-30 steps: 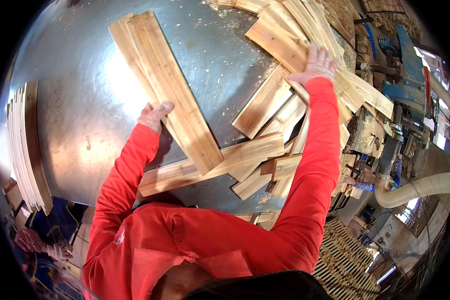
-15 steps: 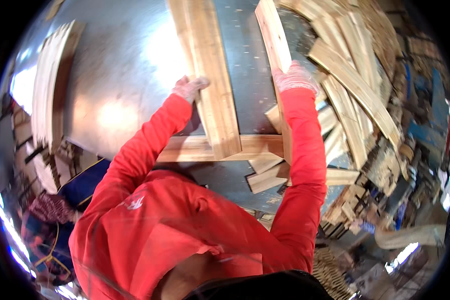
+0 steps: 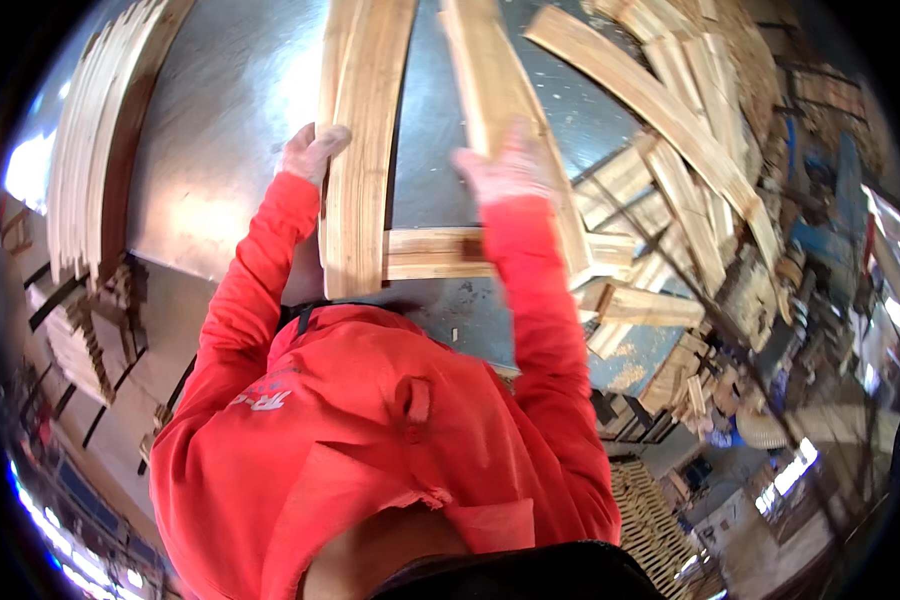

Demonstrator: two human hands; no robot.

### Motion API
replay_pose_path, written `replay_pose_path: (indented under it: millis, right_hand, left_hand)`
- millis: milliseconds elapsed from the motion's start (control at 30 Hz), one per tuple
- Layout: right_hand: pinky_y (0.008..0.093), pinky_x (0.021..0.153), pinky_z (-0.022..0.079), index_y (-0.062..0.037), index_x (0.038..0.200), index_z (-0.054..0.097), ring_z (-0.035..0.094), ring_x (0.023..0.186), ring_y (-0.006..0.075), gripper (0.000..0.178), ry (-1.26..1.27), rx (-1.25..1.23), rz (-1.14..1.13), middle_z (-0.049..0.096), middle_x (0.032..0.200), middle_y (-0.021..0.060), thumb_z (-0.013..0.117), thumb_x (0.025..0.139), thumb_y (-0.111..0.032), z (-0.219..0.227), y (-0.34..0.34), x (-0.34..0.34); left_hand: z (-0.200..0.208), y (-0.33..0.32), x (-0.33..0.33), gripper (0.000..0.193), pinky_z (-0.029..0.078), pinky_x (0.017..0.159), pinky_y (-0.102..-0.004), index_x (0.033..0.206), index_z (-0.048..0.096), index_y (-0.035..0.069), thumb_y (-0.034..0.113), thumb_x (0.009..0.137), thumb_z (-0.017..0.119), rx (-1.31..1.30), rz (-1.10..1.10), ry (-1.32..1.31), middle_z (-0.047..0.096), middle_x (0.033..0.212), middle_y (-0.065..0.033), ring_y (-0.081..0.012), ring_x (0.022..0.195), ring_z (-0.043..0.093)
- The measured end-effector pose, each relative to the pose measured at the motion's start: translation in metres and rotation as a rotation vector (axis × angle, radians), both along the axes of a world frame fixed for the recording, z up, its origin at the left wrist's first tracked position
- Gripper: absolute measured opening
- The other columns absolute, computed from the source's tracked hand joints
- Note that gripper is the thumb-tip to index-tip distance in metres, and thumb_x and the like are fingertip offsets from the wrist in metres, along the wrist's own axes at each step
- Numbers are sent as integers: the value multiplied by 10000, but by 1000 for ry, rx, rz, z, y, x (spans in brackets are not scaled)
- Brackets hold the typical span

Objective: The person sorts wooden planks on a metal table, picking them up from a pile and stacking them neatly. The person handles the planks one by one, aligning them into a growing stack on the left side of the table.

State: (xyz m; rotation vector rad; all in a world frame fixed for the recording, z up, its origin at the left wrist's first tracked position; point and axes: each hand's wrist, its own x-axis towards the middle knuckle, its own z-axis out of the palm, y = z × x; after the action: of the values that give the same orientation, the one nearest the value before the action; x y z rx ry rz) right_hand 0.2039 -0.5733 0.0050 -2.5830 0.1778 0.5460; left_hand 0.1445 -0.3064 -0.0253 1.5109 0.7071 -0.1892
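Note:
My left hand point(image 3: 313, 152) wears a pale glove and grips the left edge of a long wooden board point(image 3: 368, 150). A second board's edge shows along that same side. To the right, my gloved right hand point(image 3: 510, 172), blurred by motion, lies over another long board point(image 3: 485, 75), thumb at its left edge and fingers across its top. This board slants, its near end toward the right. Between the near ends of the two boards a shorter piece of wood point(image 3: 435, 252) lies crosswise on the grey metal table point(image 3: 435, 160).
A row of boards point(image 3: 95, 150) stands close together at the table's left. Loose boards point(image 3: 660, 105) lie heaped and crossed at the right, with offcuts point(image 3: 650, 306) near the table's front edge. A pale flexible hose point(image 3: 820, 425) runs beyond them.
My right hand has swung its board leftward, and the board has turned from its narrow edge to show its broad face. The left hand and its board appear farther left; the view has shifted too.

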Motion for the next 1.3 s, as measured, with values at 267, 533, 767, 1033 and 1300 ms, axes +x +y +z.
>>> replay_pose_path:
  millis: [267,533,767,1033,1300]
  right_hand:
    - [436,1078,360,-151,1527,131,401,1324,401,1094,-81,-654,283,368,1442,274,713,696,-563,-5,-30,18]
    - [436,1087,362,-40,1509,161,401,1315,436,1155,159,-48,184,345,1423,345,704,671,-621,24,53,28]
    - [495,1169,171,-99,1522,180,246,1417,402,1038,-371,-427,626,196,1554,229,588,764,-679,30,-25,141]
    - [458,1154,234,-239,1520,192,310,1389,351,1103,-95,-715,651,275,1544,95,823,638,-437,14,-97,274]
    - [429,1168,186,-84,1502,229,272,1416,321,1104,-134,-752,796,333,1502,181,745,660,-578,-6,0,300]
  left_hand:
    - [-29,-36,-6,801,391,1004,-405,1368,421,-27,352,760,780,37,188,285,599,1202,-161,-268,1196,500]
    - [-24,-40,-7,584,481,824,-319,1232,545,39,443,833,685,-206,274,122,626,1068,-79,-190,925,597]
    - [-45,-31,-8,381,506,807,-292,1133,560,35,289,870,668,-382,193,-61,629,980,-49,-152,872,610]
    - [-67,-3,2,393,506,840,-309,1147,582,22,284,871,684,-252,322,-159,657,1010,-62,-160,913,627]
    - [-17,59,6,365,494,789,-301,1089,613,19,224,811,731,-79,364,-10,654,937,-46,-146,852,607]
